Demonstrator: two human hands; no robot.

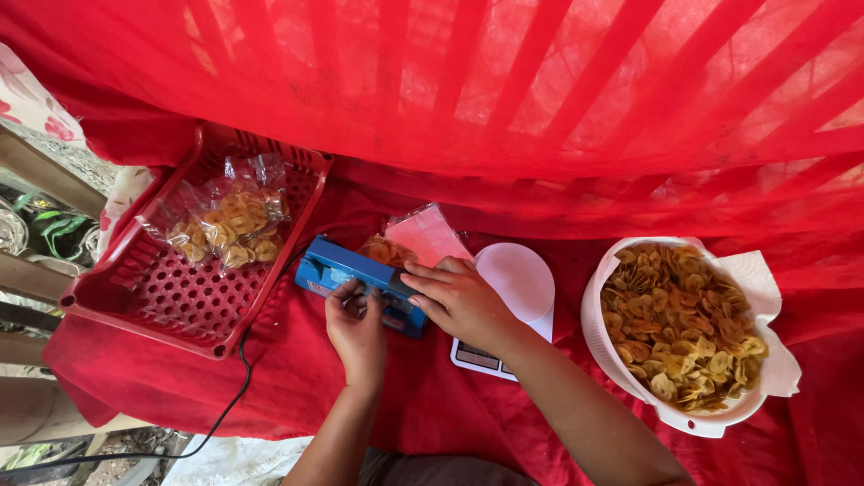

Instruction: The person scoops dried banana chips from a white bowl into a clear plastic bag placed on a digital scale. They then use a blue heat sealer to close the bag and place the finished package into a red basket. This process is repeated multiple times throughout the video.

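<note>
Pressing sealer (360, 281) bar: right hand (461, 301) flat on top, left hand (357, 331) gripping near end; bag (423, 236) just beyond.

A single head-worn camera looks steeply down from close above the red-draped tabletop (432, 405), the wearer's forearms entering from six o'clock.

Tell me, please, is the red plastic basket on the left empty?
No, the red basket holds a few clear bags of yellow chips at its far end.
</note>
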